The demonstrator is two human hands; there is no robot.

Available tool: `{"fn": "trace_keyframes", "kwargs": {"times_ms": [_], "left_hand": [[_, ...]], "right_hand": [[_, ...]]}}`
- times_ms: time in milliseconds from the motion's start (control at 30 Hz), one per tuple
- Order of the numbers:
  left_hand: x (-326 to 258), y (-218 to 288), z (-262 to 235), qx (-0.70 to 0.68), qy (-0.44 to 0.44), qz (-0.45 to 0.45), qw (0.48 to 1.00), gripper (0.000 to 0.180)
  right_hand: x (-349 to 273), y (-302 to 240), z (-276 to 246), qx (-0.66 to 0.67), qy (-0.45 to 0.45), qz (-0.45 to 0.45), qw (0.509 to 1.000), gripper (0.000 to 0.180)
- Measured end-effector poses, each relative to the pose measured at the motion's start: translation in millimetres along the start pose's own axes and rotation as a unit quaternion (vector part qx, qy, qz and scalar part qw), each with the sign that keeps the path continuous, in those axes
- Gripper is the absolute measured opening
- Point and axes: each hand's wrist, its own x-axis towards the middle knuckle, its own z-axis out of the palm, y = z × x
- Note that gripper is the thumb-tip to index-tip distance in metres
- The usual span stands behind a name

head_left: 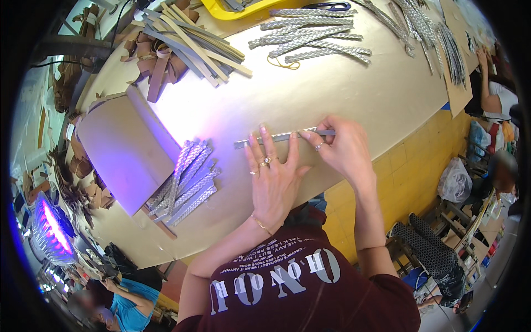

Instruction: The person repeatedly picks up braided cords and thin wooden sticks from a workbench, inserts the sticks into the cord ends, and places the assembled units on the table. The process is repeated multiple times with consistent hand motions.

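The left hand (274, 174) lies flat and open on the pale, smooth worktable (343, 88), fingers spread, its fingertips pressing down on a narrow braided silver strip (276, 138) that runs nearly parallel to the table's near edge, a little way in from it. The right hand (340, 145) is closed in a pinch on the strip's right end, thumb and forefinger meeting over the flat, unbraided grey tip. The strip looks woven and metallic (a plaited texture, glinting under the strong light), long and thin like a ribbon. To the left of the hands, also toward the near edge, a loose stack of similar braided strips (185, 182) lies fanned diagonally, its upper end just beside a slanted cardboard box (119, 152) whose matte brown face is washed violet by the lamp. At the far edge of the table another scatter of braided silver strips (315, 36) lies roughly side by side, with a thin yellowish rubber band (283, 63) touching their near side. Toward the far left corner, flat grey and cream strips (193, 47) are heaped over curled brown leather scraps (155, 66). A yellow plastic tray (232, 10) sits at the far edge.
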Motion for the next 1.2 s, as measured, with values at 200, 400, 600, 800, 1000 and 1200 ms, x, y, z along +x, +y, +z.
{"fn": "trace_keyframes", "kwargs": {"times_ms": [200,400,600,800,1000,1200], "left_hand": [[3,1,1,-0.032,-0.072,0.065,0.995,0.085],[5,1,0,-0.061,-0.071,0.059,0.994,0.088],[5,11,2,-0.020,-0.065,0.047,0.997,0.087],[7,12,-1,0.000,-0.068,0.050,0.996,0.086],[11,25,1,0.061,-0.047,0.059,0.995,0.083],[13,29,2,0.084,-0.044,0.059,0.994,0.084]], "right_hand": [[-8,16,0,0.160,0.046,0.080,0.983,0.023],[-7,19,7,0.131,0.082,0.060,0.986,0.022],[-5,17,8,0.083,0.098,0.055,0.990,0.023],[-5,16,6,0.059,0.082,0.066,0.993,0.022],[-6,17,14,0.056,0.139,0.023,0.989,0.022],[-10,21,14,0.152,0.133,0.093,0.975,0.025]]}}
